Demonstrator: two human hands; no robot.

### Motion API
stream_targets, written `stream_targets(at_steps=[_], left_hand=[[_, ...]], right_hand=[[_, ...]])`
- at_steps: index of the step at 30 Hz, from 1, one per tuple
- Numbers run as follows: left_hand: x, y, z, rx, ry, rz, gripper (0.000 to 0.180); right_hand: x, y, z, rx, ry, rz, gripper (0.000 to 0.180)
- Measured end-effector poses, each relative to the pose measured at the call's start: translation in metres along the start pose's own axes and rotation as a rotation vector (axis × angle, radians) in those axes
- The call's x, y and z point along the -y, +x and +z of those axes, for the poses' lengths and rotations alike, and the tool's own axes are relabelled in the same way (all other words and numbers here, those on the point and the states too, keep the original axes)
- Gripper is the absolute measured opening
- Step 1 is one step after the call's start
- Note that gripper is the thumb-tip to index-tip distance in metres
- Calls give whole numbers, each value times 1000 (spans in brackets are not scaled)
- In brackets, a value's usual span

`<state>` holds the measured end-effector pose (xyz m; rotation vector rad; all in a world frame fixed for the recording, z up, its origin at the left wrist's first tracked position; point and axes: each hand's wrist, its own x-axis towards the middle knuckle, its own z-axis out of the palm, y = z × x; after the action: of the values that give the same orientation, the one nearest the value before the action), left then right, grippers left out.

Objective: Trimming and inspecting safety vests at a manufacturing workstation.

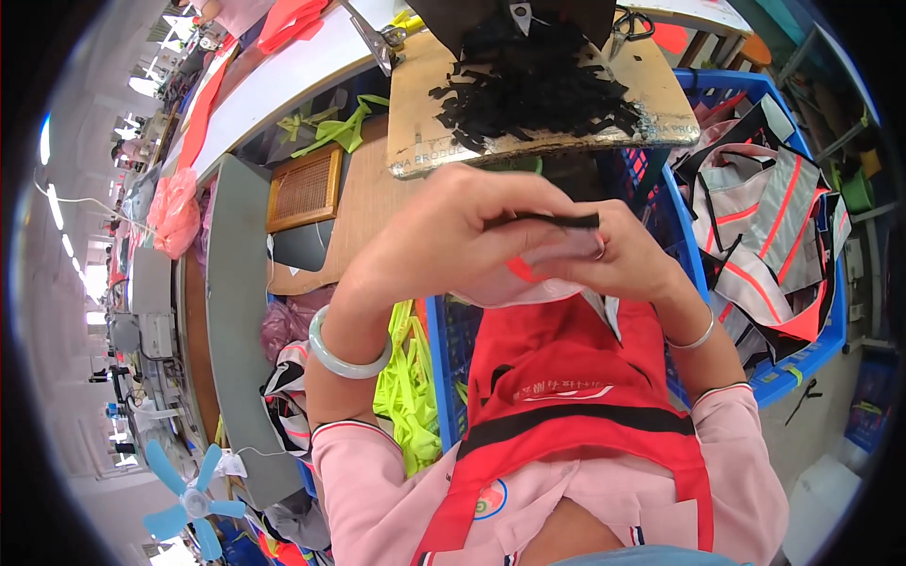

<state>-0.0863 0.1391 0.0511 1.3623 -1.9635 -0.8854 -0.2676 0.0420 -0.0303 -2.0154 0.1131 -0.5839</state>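
In front of my chest, my left hand (453,236) and my right hand (630,253) are both closed on a pale fabric piece (505,294) with orange-red patches. A short black strip (571,221) lies along its upper edge between my fingers; whether it is sewn on, I cannot tell. My fingers cover much of the piece, and the left hand is slightly blurred. Just beyond my hands, a pile of short black fabric strips (538,108) rests on a worn board (415,118). Below the hands is the red apron (566,354) that I wear.
At the right stands a blue plastic crate (696,236) heaped with grey fabric pieces (779,226) with orange-red stripes and black edges. Black-handled scissors (634,24) lie at the board's far right. Yellow-green strips (408,401) hang left of me. A fan (195,503) appears at lower left.
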Motion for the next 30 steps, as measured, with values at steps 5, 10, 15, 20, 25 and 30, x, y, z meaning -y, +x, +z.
stream_targets(at_steps=[5,10,15,20,25,30], left_hand=[[28,-10,13,-334,93,-116,23],[46,4,23,-414,-484,-258,16],[43,43,26,-380,-440,-257,16],[74,73,19,-645,-575,-170,18],[99,90,2,-747,-711,-221,16],[116,105,-12,-761,-928,-244,10]], right_hand=[[-6,-27,-2,-455,415,275,20],[-8,-33,-26,-498,500,348,25],[-19,-23,-49,-578,434,327,30],[-42,1,-62,-627,498,370,31],[-58,27,-72,-619,623,348,30],[-72,46,-77,-658,681,403,30]])
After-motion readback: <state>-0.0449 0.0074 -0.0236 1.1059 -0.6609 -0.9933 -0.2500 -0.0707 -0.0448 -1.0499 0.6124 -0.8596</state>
